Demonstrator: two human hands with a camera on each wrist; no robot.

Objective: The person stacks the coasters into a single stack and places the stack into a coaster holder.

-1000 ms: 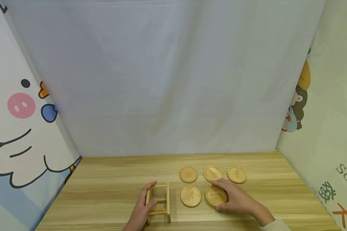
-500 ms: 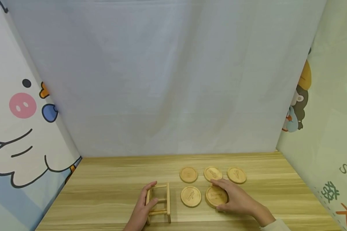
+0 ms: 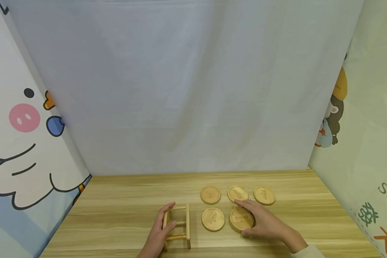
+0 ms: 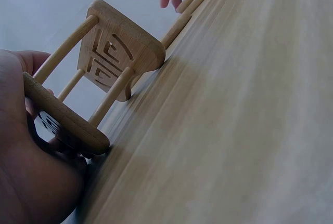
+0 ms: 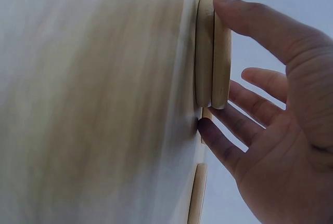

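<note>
My left hand (image 3: 158, 231) grips the left side panel of a small wooden coaster rack (image 3: 187, 225), with the thumb over the panel's edge. In the left wrist view, the rack's far panel (image 4: 112, 50) has a cut-out pattern, and rods join the two panels. My right hand (image 3: 266, 222) spans two stacked round wooden coasters (image 3: 241, 219), holding them between thumb and fingers at the rim. Seen edge-on in the right wrist view, the upper coaster (image 5: 221, 63) lies on the lower coaster (image 5: 204, 52), with the thumb tip touching the upper one.
Another engraved coaster (image 3: 213, 219) lies between the rack and the stack. Behind it are three more: a left coaster (image 3: 210, 195), a middle coaster (image 3: 237, 194) and a right coaster (image 3: 263, 195). A pale curtain (image 3: 193, 89) hangs behind the wood-grain table (image 3: 122, 200).
</note>
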